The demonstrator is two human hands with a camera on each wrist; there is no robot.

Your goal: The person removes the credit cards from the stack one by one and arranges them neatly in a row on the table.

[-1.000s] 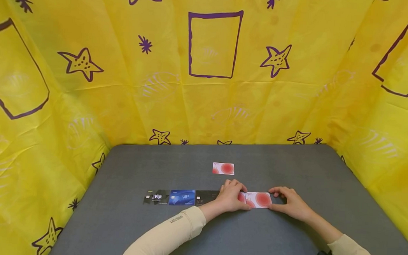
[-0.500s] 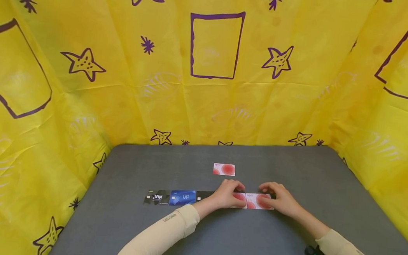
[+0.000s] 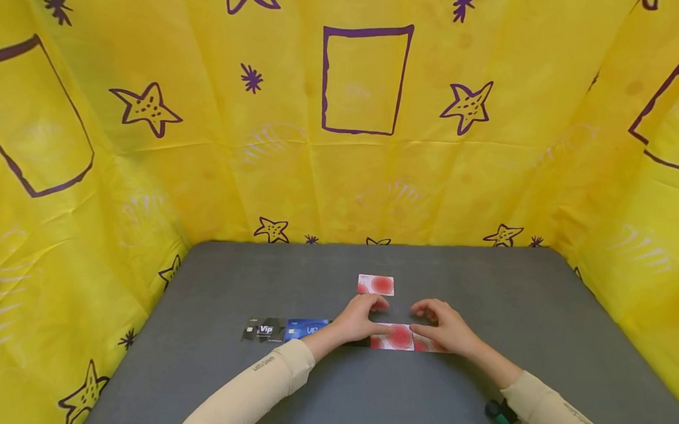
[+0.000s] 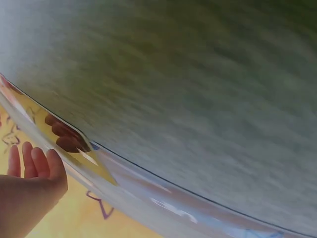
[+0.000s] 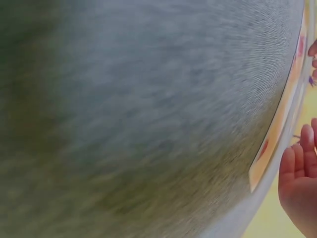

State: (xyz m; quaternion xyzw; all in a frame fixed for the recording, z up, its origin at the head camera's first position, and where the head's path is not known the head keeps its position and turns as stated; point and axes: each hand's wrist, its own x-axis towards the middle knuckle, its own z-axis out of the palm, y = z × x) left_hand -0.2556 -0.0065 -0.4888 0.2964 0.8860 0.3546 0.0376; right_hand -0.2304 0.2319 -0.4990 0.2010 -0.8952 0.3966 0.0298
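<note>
A row of flat cards lies edge to edge on the dark grey table. From the left come a black Vip card (image 3: 262, 330), a blue VIP card (image 3: 302, 330), a black card (image 3: 360, 343) mostly hidden by my left hand (image 3: 353, 321), then two red-and-white cards. The first red-and-white card (image 3: 393, 338) shows between my hands; my right hand (image 3: 446, 329) covers much of the end card (image 3: 427, 344). Both hands hover over the row with fingers loosely bent and thumbs pointing inward, gripping nothing. In the wrist views, my left hand (image 4: 34, 181) and right hand (image 5: 302, 183) appear beside glossy card edges.
Behind the row, close to my left fingertips, lies another red-and-white card (image 3: 376, 285). The grey table (image 3: 282, 390) ends at yellow cloth walls (image 3: 353, 174) with purple drawings. A black and green device (image 3: 501, 413) sits at my right wrist.
Both hands have moved left over the row. My right fingers have left the end card's right edge, and my left hand has uncovered the first red-and-white card. The row looks unmoved.
</note>
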